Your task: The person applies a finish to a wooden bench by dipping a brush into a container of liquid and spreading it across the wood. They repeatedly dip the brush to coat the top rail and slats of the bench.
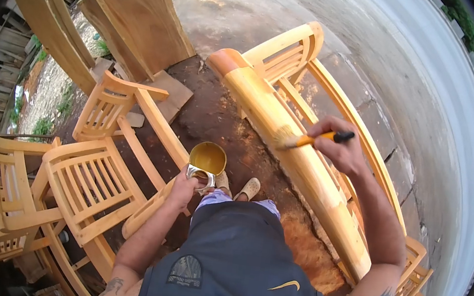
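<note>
My right hand (338, 143) is closed around the handle of a paintbrush (303, 140), yellow with a black end. The brush's pale bristles touch the broad, rounded top rail of a wooden bench (290, 146). That rail looks glossy, with a darker orange patch at its far end. Low in front of my body, my left hand (186, 189) grips a silvery holder or part of a can (208, 157) of yellowish liquid. The can is open at the top and its inside faces me.
Slatted wooden chairs (90, 186) stand on the left. Wide boards (140, 18) lean upright at the upper left. More wooden chairs (409, 287) are at the lower right. My feet, in beige clogs (249, 189), are on dark soil beside a paved surface (348, 14).
</note>
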`<state>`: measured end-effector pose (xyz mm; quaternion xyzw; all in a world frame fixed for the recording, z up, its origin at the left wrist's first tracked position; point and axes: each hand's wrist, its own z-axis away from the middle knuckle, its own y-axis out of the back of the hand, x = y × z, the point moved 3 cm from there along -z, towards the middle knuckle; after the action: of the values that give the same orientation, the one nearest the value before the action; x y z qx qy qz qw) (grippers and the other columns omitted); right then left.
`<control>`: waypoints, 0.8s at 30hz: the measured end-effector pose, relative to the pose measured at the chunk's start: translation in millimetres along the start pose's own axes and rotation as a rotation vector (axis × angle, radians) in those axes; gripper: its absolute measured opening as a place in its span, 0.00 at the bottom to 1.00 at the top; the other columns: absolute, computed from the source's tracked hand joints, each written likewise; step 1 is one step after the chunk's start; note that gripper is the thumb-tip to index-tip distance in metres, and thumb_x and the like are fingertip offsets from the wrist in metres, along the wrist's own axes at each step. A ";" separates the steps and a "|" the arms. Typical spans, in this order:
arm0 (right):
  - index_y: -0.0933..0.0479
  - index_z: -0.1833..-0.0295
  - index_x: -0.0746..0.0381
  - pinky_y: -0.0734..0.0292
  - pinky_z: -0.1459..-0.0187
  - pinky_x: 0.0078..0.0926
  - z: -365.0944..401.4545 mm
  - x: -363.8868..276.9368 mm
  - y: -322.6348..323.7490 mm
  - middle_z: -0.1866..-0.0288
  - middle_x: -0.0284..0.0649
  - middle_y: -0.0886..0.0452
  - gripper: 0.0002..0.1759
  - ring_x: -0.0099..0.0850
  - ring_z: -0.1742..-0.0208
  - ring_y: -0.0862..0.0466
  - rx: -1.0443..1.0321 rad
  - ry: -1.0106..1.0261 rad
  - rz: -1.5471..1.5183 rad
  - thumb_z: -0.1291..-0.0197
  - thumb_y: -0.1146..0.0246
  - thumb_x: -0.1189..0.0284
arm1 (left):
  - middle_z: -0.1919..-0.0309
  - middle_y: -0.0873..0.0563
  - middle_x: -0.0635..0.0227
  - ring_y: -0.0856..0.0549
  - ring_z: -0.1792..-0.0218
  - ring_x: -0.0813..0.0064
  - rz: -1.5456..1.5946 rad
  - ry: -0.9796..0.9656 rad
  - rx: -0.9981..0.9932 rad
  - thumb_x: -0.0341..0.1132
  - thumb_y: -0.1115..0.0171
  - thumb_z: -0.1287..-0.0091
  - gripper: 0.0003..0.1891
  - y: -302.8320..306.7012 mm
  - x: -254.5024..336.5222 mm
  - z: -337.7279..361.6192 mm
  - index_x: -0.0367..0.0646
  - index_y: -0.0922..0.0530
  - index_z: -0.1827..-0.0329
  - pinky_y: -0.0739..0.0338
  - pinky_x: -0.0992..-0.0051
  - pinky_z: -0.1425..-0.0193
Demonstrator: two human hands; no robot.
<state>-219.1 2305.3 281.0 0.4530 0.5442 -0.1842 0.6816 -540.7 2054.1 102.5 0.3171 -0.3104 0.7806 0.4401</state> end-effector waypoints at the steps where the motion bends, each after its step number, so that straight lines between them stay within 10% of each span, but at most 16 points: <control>1: 0.15 0.63 0.65 0.23 0.63 0.29 35.1 6.3 14.4 0.65 0.39 0.11 0.10 0.26 0.66 0.18 0.012 -0.051 -0.040 0.51 0.34 0.72 | 0.51 0.12 0.48 0.06 0.59 0.55 -0.003 0.006 -0.006 0.22 0.53 0.34 0.27 -2.2 1.3 -2.4 0.35 0.34 0.29 0.09 0.64 0.56; 10: 0.19 0.71 0.67 0.25 0.72 0.24 106.6 6.7 100.5 0.73 0.40 0.17 0.10 0.25 0.74 0.19 -0.027 -0.619 -0.026 0.60 0.36 0.71 | 0.51 0.11 0.49 0.06 0.59 0.56 -0.113 0.041 -0.113 0.23 0.54 0.33 0.25 -14.6 5.1 -28.7 0.35 0.32 0.30 0.09 0.64 0.56; 13: 0.21 0.69 0.66 0.26 0.74 0.26 34.4 18.5 49.9 0.75 0.36 0.19 0.10 0.25 0.76 0.20 -0.043 -0.530 -0.065 0.46 0.33 0.69 | 0.51 0.12 0.48 0.07 0.59 0.56 -0.145 0.066 -0.131 0.22 0.54 0.34 0.26 -19.0 12.6 -34.8 0.35 0.32 0.31 0.09 0.64 0.56; 24: 0.17 0.60 0.68 0.16 0.62 0.24 -146.8 -4.7 -24.9 0.67 0.41 0.12 0.11 0.26 0.67 0.13 0.250 -0.145 -0.441 0.41 0.32 0.70 | 0.50 0.13 0.48 0.07 0.58 0.54 -0.252 0.065 -0.240 0.20 0.51 0.40 0.30 -15.8 28.2 -77.6 0.35 0.33 0.30 0.09 0.60 0.52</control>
<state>-323.7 2411.3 275.3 0.3896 0.5525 -0.4263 0.6011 -555.5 2133.8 80.4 0.2733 -0.3446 0.6867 0.5788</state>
